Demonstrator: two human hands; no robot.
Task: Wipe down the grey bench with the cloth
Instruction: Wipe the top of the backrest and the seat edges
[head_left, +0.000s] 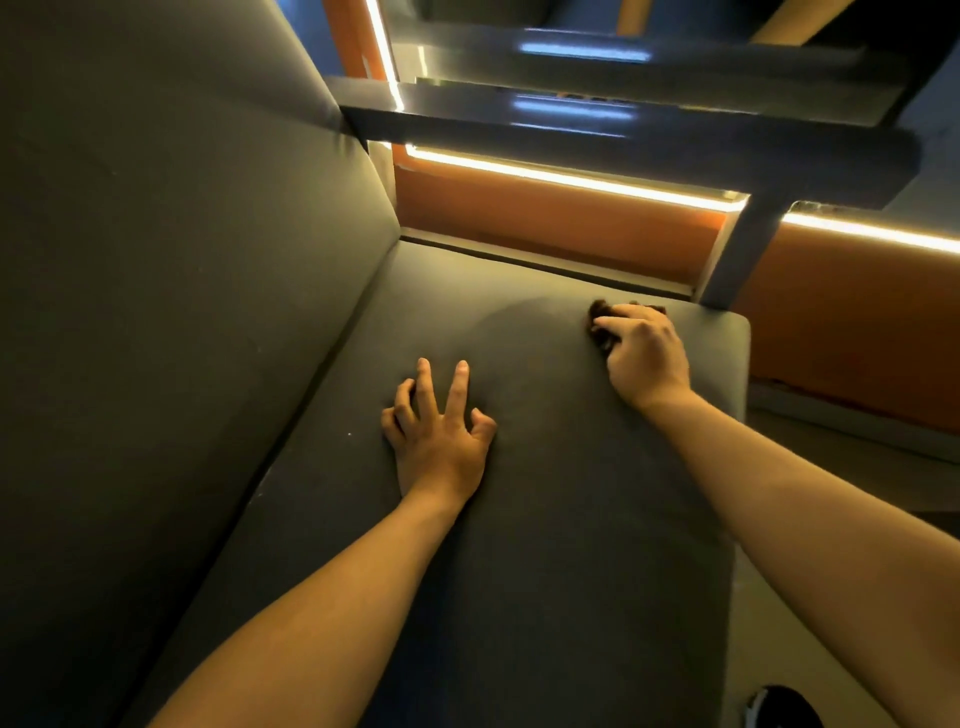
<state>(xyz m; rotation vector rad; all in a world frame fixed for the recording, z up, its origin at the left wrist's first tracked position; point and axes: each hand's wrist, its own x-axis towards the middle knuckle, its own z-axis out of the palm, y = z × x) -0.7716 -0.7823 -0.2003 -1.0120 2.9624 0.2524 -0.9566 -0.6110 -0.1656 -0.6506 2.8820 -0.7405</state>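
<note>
Head view: I note the right hand (647, 353) with fingers curled round the cloth (602, 325), bunched at the bench's (519, 545) far right corner, left hand (439, 441) splayed on the seat; the cloth looks soft, light, best gripped wadded.

Grey bench (545, 597), dark cloth (601, 314) near its far right corner, left hand (441, 441) resting mid-seat
</note>
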